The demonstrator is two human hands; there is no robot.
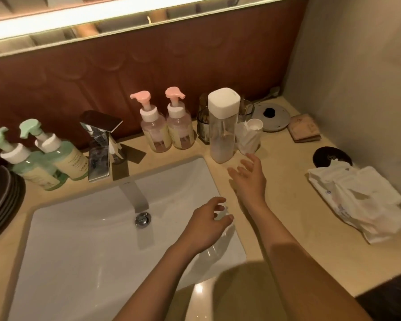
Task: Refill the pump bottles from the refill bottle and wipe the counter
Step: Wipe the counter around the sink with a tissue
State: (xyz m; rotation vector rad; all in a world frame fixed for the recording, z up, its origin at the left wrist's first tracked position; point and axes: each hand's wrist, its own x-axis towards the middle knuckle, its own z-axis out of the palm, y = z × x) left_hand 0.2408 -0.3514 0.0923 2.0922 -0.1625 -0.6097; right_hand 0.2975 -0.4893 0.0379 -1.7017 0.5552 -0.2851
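Just beyond the spread, empty fingers of the right hand [250,181] stands the tall clear plastic refill bottle with a white square cap [222,135], seemingly near-empty, so probably light, smooth and tippy, best gripped mid-body.

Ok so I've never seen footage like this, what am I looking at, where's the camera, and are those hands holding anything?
There is no machine here. This is a single picture from a camera worn on a person's head, looking down at a bathroom counter and sink. The two bare arms belong to the wearer. The right hand is open, stretched toward a tall clear refill bottle with a white cap. The left hand is over the sink's edge, fingers loosely curled, apparently holding nothing. Behind the sink stand two pink pump bottles, two green pump bottles and the tap. A crumpled white cloth lies on the right.
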